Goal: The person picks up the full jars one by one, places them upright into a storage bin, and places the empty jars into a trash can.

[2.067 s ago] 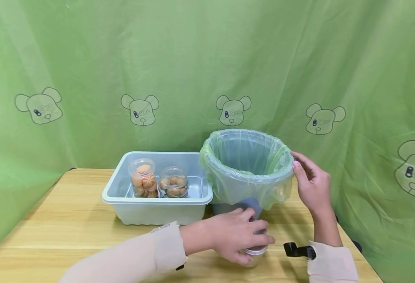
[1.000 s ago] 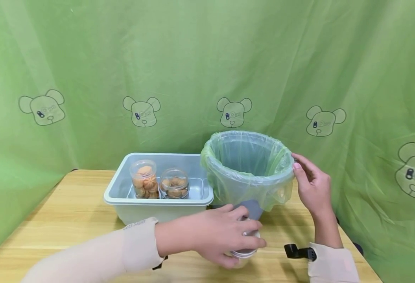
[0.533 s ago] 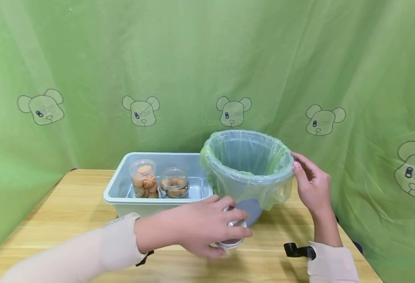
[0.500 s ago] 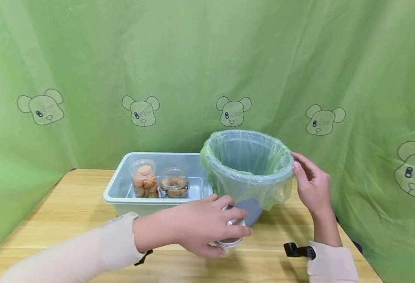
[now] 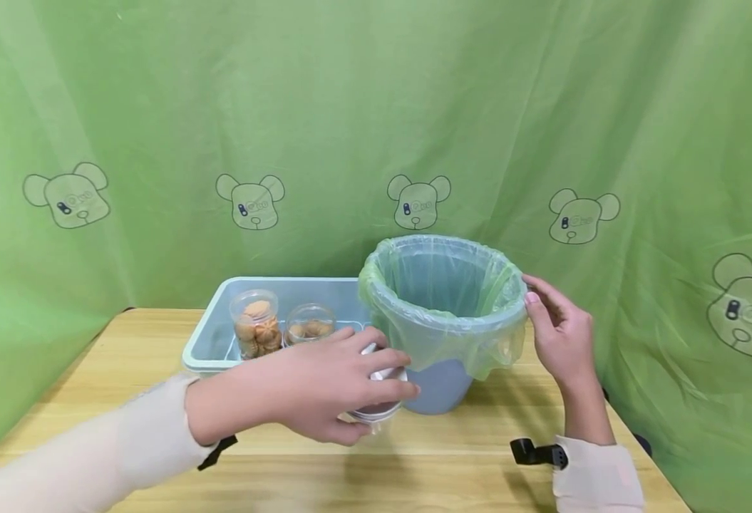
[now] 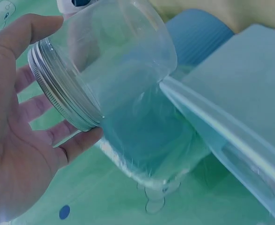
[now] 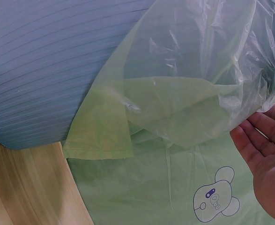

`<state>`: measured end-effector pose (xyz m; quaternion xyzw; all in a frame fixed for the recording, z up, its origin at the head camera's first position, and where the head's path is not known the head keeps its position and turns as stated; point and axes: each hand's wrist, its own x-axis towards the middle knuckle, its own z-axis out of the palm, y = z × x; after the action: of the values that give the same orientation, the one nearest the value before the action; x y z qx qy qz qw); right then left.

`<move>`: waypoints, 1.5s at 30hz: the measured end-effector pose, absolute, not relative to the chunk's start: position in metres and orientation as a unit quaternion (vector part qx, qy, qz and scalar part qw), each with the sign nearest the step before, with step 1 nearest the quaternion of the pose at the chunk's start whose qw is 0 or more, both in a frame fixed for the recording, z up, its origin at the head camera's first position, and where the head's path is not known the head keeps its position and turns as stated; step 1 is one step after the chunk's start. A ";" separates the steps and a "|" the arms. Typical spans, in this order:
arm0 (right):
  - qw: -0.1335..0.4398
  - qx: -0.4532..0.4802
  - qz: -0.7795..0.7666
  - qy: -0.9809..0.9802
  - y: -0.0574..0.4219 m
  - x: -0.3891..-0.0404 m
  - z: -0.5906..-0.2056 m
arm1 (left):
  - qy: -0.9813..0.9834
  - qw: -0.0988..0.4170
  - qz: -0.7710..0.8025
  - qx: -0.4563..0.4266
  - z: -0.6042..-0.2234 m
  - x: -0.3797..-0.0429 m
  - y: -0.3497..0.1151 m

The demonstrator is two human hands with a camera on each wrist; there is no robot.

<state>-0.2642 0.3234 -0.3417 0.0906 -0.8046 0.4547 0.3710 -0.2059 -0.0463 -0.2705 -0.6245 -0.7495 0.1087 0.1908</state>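
My left hand (image 5: 331,385) grips the silver screw lid (image 6: 64,89) of a clear jar (image 6: 123,47) from above. The jar tilts above the table, in front of the blue tub and the bin; no contents show through its wall. On the right, my right hand (image 5: 562,338) rests its fingertips on the outer rim of a blue-grey bin (image 5: 441,388). A thin green bin liner (image 5: 459,342) is folded over that rim. In the right wrist view the fingers (image 7: 268,133) lie fairly straight against the liner's edge.
Left of the bin stands a light blue plastic tub (image 5: 197,349). Inside it are a clear jar of orange-brown cookies (image 5: 256,328) and a lower clear jar of cookies (image 5: 310,328), partly hidden by my left hand. A green curtain (image 5: 324,107) hangs behind the wooden table (image 5: 311,477).
My left hand has carried the lidded jar leftward and up from in front of the bin to before the tub. The right hand has stayed at the bin's rim.
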 end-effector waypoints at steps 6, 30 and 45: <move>0.370 0.089 0.453 -0.807 0.324 -0.265 -0.341 | -0.759 0.195 0.083 -0.615 -0.252 -0.209 -0.063; 0.369 0.093 0.459 -0.803 0.325 -0.265 -0.343 | -0.764 0.260 0.103 -0.581 -0.165 -0.241 -0.079; 0.375 0.094 0.454 -0.803 0.324 -0.265 -0.343 | -0.765 0.281 0.075 -0.575 -0.151 -0.275 -0.035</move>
<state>-0.2646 0.3236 -0.3426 0.0935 -0.8028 0.4538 0.3752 -0.2751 -0.0354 -0.1515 -0.5750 -0.7646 0.0746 0.2814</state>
